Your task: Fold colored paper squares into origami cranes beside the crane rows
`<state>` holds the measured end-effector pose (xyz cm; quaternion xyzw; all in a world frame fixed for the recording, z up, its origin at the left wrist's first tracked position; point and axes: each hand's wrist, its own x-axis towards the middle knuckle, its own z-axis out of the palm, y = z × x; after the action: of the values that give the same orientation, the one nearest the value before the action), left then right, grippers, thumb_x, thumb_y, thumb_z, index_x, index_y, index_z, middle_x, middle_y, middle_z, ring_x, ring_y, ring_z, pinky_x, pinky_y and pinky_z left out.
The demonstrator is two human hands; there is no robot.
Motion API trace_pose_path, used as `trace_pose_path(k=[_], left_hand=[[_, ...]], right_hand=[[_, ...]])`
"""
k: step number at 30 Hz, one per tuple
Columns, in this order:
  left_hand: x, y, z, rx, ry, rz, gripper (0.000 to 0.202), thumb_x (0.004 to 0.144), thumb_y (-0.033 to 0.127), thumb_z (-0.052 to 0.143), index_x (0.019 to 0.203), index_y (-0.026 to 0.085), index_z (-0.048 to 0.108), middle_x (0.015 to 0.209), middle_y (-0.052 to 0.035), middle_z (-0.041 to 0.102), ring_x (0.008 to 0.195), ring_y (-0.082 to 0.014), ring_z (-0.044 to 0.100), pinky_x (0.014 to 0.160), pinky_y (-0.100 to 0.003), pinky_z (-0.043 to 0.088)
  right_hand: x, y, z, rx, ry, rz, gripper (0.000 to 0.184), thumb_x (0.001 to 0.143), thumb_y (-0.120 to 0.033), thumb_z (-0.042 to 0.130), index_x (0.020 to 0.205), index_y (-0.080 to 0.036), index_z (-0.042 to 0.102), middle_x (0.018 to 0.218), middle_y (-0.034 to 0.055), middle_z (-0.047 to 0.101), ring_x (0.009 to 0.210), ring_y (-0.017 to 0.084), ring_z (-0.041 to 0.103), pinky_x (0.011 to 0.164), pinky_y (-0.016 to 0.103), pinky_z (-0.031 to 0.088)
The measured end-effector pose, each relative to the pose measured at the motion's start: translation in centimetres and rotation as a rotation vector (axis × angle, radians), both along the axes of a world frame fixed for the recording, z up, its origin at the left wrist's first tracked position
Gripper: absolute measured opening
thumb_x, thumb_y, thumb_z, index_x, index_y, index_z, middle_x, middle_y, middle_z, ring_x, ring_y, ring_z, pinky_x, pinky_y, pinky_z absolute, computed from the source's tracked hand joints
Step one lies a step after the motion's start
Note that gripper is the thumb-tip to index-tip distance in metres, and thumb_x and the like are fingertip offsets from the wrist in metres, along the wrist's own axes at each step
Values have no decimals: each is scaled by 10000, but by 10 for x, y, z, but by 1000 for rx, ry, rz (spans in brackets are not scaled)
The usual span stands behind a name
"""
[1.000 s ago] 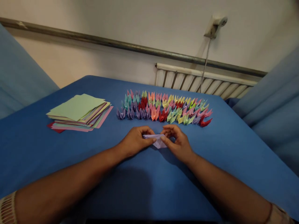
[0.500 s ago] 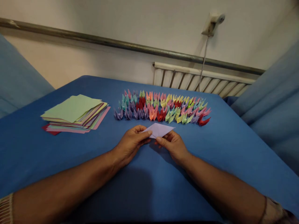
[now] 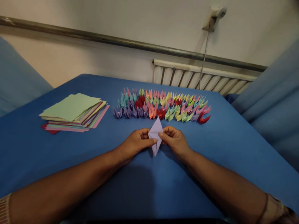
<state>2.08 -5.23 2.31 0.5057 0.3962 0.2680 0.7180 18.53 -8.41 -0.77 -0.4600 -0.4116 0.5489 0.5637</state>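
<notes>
A folded lavender paper piece (image 3: 155, 133), kite-shaped with one tip up and one down, is pinched between both hands over the blue tabletop (image 3: 144, 183). My left hand (image 3: 135, 143) grips its left edge with thumb and fingers closed. My right hand (image 3: 175, 140) grips its right edge, fingers curled. Just beyond the hands lie rows of small folded paper figures (image 3: 161, 107) in many colours.
A stack of flat coloured paper sheets (image 3: 73, 112), pale green on top, sits at the left of the table. Behind the table are a wall, a metal rail (image 3: 116, 40), a white slatted frame (image 3: 201, 77) and a hanging cord. Blue fabric rises at both sides.
The lavender piece was turned from lying sideways to standing with its tips up and down. Both hands kept hold and closed in on its middle.
</notes>
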Motion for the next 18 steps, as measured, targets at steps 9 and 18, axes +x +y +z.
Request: trace_pose_path(k=[9, 18], left_hand=[[-2, 3, -4, -12, -7, 84, 182, 717, 285, 762, 790, 143, 675, 751, -16, 690, 693, -129, 618, 696, -242, 476], [-7, 11, -8, -149, -223, 151, 225, 736, 260, 777, 888, 118, 692, 829, -58, 706, 762, -145, 641, 802, -285, 492]], right_hand=[[4, 0, -4, 31, 1, 68, 348, 748, -522, 709, 730, -188, 616, 568, -35, 604, 502, 93, 526, 512, 229, 413], [0, -3, -7, -13, -18, 227, 393, 820, -563, 623, 818, -171, 599, 766, 37, 722, 582, 135, 686, 471, 208, 466]])
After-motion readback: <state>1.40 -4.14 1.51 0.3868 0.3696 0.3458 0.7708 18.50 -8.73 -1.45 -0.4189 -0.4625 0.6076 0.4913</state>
